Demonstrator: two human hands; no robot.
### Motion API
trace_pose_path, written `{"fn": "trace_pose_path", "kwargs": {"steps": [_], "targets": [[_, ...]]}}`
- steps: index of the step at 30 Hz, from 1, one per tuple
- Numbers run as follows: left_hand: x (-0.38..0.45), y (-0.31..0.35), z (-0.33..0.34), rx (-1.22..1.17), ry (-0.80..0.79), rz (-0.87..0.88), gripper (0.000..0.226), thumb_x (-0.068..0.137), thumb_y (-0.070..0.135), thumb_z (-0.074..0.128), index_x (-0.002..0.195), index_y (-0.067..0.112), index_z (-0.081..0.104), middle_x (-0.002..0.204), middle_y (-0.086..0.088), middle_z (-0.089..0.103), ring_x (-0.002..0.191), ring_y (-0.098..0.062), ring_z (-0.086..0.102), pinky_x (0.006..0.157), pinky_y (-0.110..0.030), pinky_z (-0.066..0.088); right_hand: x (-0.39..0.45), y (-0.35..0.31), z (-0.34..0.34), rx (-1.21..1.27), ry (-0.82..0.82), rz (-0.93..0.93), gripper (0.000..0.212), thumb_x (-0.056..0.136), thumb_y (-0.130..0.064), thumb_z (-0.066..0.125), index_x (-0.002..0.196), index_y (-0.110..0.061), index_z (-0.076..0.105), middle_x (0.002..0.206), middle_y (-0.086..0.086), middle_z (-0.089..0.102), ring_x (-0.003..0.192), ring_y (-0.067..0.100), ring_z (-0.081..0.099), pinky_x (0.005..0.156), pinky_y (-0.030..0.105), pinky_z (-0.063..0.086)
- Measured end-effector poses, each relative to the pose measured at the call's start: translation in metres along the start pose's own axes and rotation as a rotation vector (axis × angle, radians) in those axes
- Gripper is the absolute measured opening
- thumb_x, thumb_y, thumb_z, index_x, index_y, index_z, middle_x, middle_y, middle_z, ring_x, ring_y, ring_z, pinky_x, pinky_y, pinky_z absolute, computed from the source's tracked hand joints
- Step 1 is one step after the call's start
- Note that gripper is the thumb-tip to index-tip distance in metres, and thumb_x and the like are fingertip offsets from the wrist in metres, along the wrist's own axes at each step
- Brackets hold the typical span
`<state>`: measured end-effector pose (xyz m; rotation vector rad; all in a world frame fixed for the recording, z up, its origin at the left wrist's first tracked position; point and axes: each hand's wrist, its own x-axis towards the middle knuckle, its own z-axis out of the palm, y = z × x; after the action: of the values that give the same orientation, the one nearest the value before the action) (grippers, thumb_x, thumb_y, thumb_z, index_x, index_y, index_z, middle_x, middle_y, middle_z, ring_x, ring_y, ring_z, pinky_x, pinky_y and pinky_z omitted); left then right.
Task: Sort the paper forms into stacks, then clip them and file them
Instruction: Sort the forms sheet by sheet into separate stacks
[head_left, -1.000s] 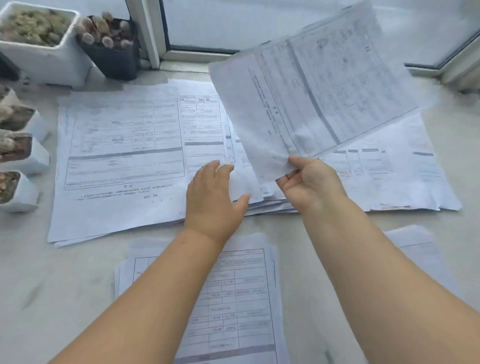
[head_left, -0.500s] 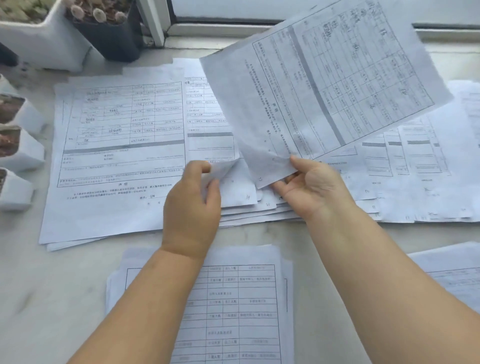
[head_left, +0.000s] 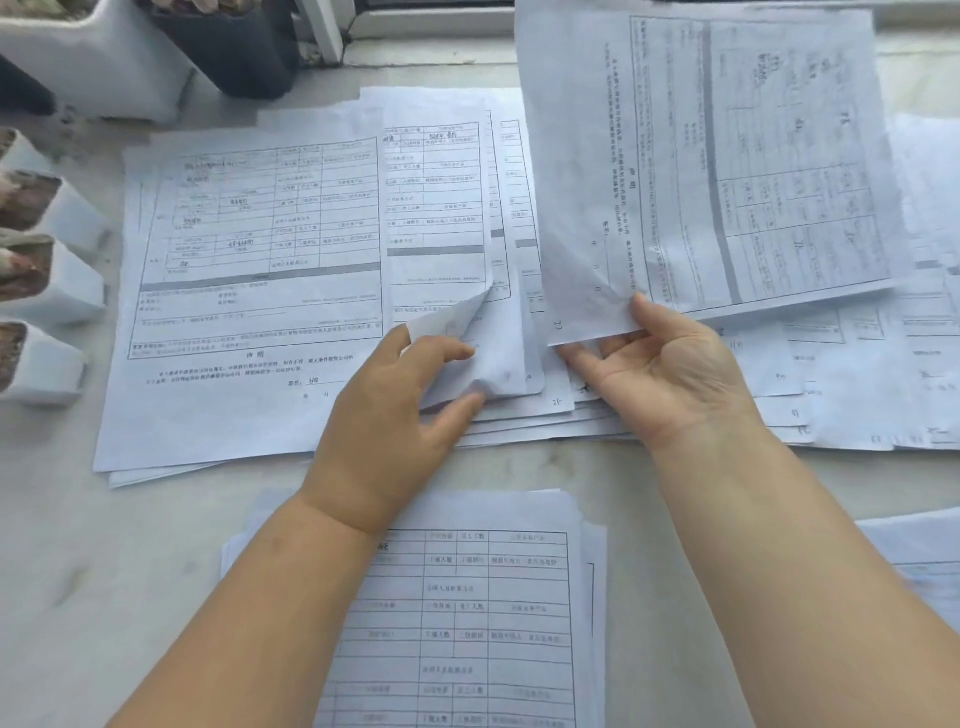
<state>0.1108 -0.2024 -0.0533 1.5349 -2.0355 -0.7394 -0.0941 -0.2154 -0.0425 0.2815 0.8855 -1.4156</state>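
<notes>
Left hand (head_left: 395, 410) pinches curled sheet corner (head_left: 457, 332); right hand (head_left: 660, 374) holds creased form (head_left: 701, 166).

The raised sheet (head_left: 701, 156) at the upper right of the frame is white, printed with a black grid and one dark grey bar. The spread forms (head_left: 249, 270) at centre left are white with black tables and grey bands. The near stack (head_left: 467, 623) bears a plain black grid. The counter (head_left: 78, 597) is pale, perhaps faintly marbled. White pots (head_left: 62, 291) line the left edge; a black pot (head_left: 234, 57) stands at the top.
</notes>
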Motion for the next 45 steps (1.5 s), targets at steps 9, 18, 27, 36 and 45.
{"fn": "trace_pose_path", "kwargs": {"steps": [9, 18, 27, 36, 45], "targets": [[0.005, 0.000, 0.005, 0.056, 0.116, 0.079, 0.024, 0.084, 0.021, 0.056, 0.104, 0.027, 0.067, 0.112, 0.000, 0.058, 0.085, -0.009, 0.054, 0.070, -0.023, 0.045, -0.001, -0.001, 0.002, -0.003, 0.029, -0.008, 0.020, 0.097, -0.002, 0.043, 0.099, -0.005, 0.063, 0.114, 0.011, 0.071, 0.114, 0.030, 0.064, 0.083, 0.056, 0.049], [0.008, -0.002, -0.006, 0.148, -0.073, 0.062, 0.034, 0.077, 0.039, 0.073, 0.108, 0.026, 0.068, 0.106, 0.007, 0.062, 0.097, -0.006, 0.049, 0.074, -0.014, 0.031, 0.001, 0.000, 0.001, -0.009, 0.041, -0.023, 0.022, 0.097, -0.003, 0.043, 0.109, -0.007, 0.061, 0.121, 0.010, 0.068, 0.115, 0.030, 0.063, 0.075, 0.053, 0.051], [0.009, -0.006, -0.001, -0.115, 0.170, -0.017, 0.017, 0.091, 0.025, 0.053, 0.084, 0.016, 0.065, 0.069, 0.012, 0.055, 0.068, -0.005, 0.048, 0.065, -0.012, 0.037, 0.000, 0.001, 0.000, 0.004, 0.035, -0.039, 0.021, 0.096, -0.002, 0.044, 0.106, -0.008, 0.061, 0.122, 0.011, 0.068, 0.115, 0.030, 0.064, 0.083, 0.057, 0.050], [0.017, 0.003, 0.004, -0.366, 0.211, -0.262, 0.041, 0.089, 0.030, 0.065, 0.059, 0.010, 0.048, 0.054, -0.004, 0.045, 0.054, -0.009, 0.040, 0.058, -0.022, 0.035, -0.001, 0.001, 0.002, -0.013, 0.037, -0.035, 0.025, 0.096, -0.002, 0.044, 0.114, -0.010, 0.059, 0.125, 0.009, 0.066, 0.118, 0.029, 0.062, 0.074, 0.053, 0.050], [0.014, 0.003, 0.006, -0.245, 0.309, -0.153, 0.017, 0.088, 0.015, 0.059, 0.093, 0.028, 0.048, 0.076, 0.018, 0.054, 0.066, -0.002, 0.053, 0.064, -0.013, 0.040, -0.001, 0.001, 0.001, -0.020, 0.032, -0.035, 0.022, 0.095, -0.001, 0.045, 0.109, -0.009, 0.059, 0.124, 0.010, 0.067, 0.117, 0.029, 0.063, 0.077, 0.056, 0.049]]}}
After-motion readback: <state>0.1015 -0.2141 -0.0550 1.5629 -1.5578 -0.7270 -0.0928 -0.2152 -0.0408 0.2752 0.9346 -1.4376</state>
